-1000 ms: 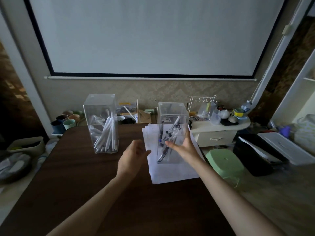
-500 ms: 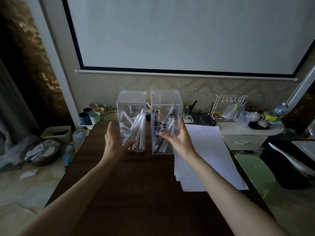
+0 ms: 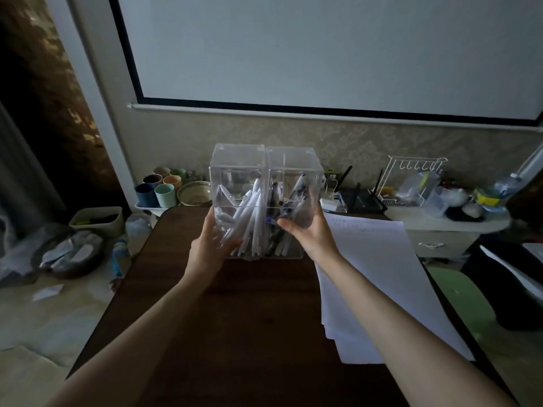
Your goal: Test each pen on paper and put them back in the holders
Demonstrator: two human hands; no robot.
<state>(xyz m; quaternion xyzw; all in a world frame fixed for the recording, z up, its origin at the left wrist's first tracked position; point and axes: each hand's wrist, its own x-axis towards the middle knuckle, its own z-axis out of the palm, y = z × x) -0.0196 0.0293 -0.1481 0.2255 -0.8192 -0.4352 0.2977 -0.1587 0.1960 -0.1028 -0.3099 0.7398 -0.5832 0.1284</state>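
Item 1: tall clear acrylic holder of white pens (image 3: 235,171), upright on the dark brown wooden table (image 3: 235,333), my left hand (image 3: 210,245) clasping its left side | Item 2: matching clear acrylic holder of dark pens (image 3: 296,168), touching the first, my right hand (image 3: 311,233) clasping its right side | Item 3: stack of white paper sheets (image 3: 376,274), just right of my right hand.

Coloured cups (image 3: 160,189) stand just beside a bowl (image 3: 195,193) behind the table (image 3: 235,333).

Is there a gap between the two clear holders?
No, the left holder and the right holder stand side by side with their walls touching.
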